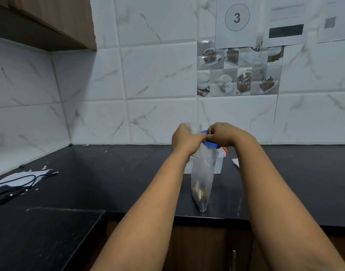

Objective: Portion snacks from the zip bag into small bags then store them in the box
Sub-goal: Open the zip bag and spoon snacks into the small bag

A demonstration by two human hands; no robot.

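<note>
Working zone: a black stone table under a white tiled wall, taken from left to right.
Far left: a white sheet of paper with a black cable lying across it, well apart from the work.
Left hand: the left hand is curled, pinching the top of the tall clear plastic zip bag; a pale, blurred piece of clear plastic rises above its knuckles, and I cannot tell whether it is a small bag or a part of the zip bag.
Zip bag: it stands upright on the table near the front edge, with a low heap of brown snacks at its bottom and a blue zip strip at the mouth.
Right hand: the right hand is curled, its fingertips pinching at the blue strip, touching the left hand.
Box: a translucent white plastic box with a red clip sits just behind the bag.
Step in hand: probably working the zip at the mouth.
Doing it well: keep the bag upright, pull evenly on both lips close to the strip, and avoid jerking, since the snacks could spill.
</note>
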